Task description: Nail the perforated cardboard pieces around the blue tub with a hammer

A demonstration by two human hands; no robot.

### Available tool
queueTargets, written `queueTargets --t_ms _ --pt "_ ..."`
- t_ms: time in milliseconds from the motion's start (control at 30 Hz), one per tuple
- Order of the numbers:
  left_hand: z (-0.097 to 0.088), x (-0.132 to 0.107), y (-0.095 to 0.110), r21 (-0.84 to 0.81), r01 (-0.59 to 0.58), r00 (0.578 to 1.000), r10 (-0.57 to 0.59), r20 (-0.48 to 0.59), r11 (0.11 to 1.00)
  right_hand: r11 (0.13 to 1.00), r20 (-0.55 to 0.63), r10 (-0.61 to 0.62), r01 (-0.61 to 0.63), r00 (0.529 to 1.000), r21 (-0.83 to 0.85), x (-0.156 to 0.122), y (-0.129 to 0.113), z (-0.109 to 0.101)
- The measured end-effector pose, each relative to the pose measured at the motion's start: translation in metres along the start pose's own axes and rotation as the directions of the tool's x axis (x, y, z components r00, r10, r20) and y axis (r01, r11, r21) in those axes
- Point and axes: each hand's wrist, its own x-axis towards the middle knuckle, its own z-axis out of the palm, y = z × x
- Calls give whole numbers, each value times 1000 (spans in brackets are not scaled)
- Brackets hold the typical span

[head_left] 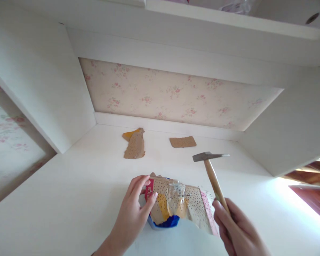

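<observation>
My right hand (234, 227) is wrapped round the wooden handle of a hammer (213, 174), its metal head raised at the upper end. My left hand (136, 206) grips the left end of a torn piece of cardboard (197, 202), thumb on the near face and fingers at the top edge. Many small holes dot the cardboard, which has yellow patches, a pink strip and clear tape across its middle. Beneath it sits a blue container (166, 224), mostly hidden by the cardboard. The hammer head is apart from the cardboard.
Two loose cardboard scraps lie farther back on the white surface: a ragged scrap (135, 144) at left and a small rectangular scrap (182, 142) at right. White side panels (34, 71) flank the surface. A white shelf (229, 21) overhangs it, before floral wallpaper (160, 94).
</observation>
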Motion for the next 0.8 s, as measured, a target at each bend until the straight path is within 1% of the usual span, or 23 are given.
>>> queueTargets --t_ms 67,133,200,267,333,400,500,567,700,800 --pt "0 0 0 7 -4 1000 4 -11 1000 993 -26 -18 15 999 -113 18 1 -14" --pt "0 0 -1 19 -6 1000 6 -25 1000 967 -71 -19 0 997 -256 36 8 -28" --pt "0 -1 -3 46 -14 999 16 -32 999 912 -82 -32 -4 996 -410 51 17 -39" --pt "-1 -4 -6 63 -6 999 8 -42 998 847 -57 -32 -3 998 -532 63 28 -47" --pt "-4 -8 -9 57 51 997 -47 -67 997 786 -14 -34 18 999 -619 71 39 -51" --pt "-7 -13 -12 24 144 985 -141 -100 989 722 22 -37 42 999 -691 77 49 -54" --pt "-14 -20 -18 -31 266 957 -268 -113 964 639 37 -32 49 999 -768 84 60 -58" --pt "-18 -25 -21 -45 315 942 -318 -104 948 611 37 -33 50 999 -790 86 66 -61" --pt "-21 -33 -29 -42 344 933 -347 -91 938 578 54 -54 76 997 -813 88 75 -64" --pt "-18 -36 -33 -60 352 934 -354 -45 934 546 63 -90 102 994 -831 89 82 -64"
